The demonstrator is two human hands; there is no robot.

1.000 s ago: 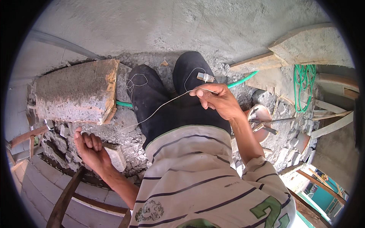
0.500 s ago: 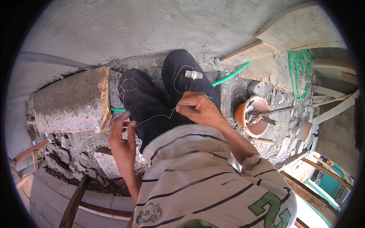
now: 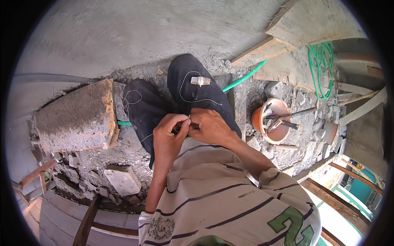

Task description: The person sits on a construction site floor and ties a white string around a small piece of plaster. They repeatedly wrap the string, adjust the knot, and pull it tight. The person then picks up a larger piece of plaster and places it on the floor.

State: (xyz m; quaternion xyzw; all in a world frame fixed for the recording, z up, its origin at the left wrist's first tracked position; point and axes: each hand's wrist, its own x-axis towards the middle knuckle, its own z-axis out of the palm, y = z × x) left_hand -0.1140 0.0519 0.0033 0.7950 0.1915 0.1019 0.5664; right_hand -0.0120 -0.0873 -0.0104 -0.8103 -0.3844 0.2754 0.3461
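Both hands meet over lap: left hand (image 3: 167,137) & right hand (image 3: 210,128) pinch thin white string (image 3: 185,95) betw fingertips. String loops far across dark trousers to small pale wooden peg (image 3: 200,80); looks mid-job, line slack. Left: rough concrete block (image 3: 76,117). Right: orange bowl (image 3: 271,121) w/ metal tools.

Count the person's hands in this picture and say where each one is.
2. The left hand and the right hand meet above the dark trousers, both pinching a thin white thread between fingertips. No other hands show.
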